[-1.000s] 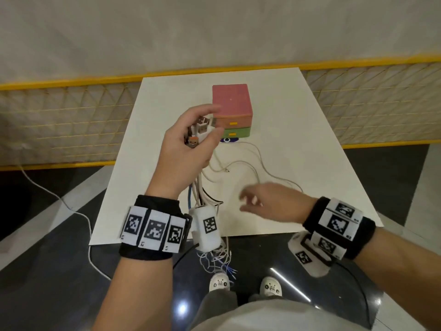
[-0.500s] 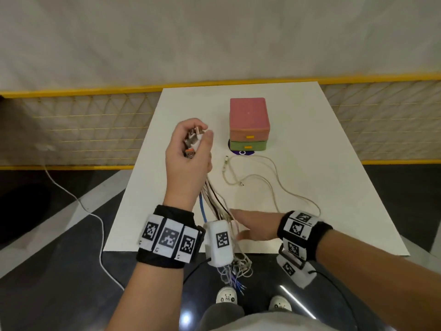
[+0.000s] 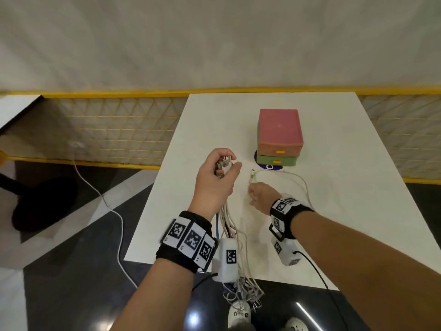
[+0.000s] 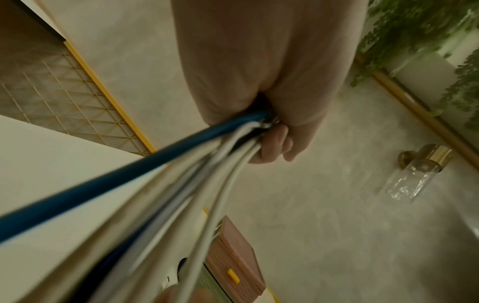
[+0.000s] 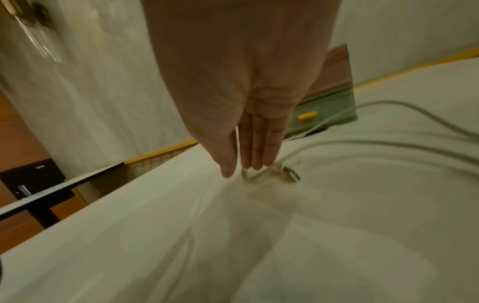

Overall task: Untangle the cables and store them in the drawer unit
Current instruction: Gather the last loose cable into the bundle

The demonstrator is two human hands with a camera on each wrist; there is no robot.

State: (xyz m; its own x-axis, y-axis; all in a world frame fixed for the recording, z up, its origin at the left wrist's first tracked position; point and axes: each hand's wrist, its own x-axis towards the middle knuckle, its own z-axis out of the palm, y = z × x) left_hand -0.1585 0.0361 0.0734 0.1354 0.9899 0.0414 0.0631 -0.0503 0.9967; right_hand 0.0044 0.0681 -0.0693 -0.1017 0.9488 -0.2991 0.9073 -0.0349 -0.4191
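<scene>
My left hand (image 3: 226, 167) is raised over the white table (image 3: 358, 223) and grips a bundle of cables (image 3: 226, 225) just under their plugs (image 3: 223, 164). The blue and white cables (image 4: 181, 164) hang from my fist (image 4: 269, 131) past the table's front edge. A loose white cable (image 3: 298, 180) lies in loops on the table in front of the drawer unit (image 3: 279, 130). My right hand (image 3: 259, 195) hovers low over it, with straight fingers (image 5: 255, 147) just short of the connector (image 5: 287, 174). The pink and green drawers (image 3: 276, 161) are both closed.
A purple round marker (image 3: 269, 166) lies under the drawer unit. A yellow-framed mesh barrier (image 3: 114, 130) runs behind and to the left of the table. A white cord (image 3: 119, 218) trails on the dark floor at the left. My shoes (image 3: 238, 312) stand below the front edge.
My right hand has moved from the table's front edge forward to the end of the loose white cable. My left hand has kept its grip on the bundle.
</scene>
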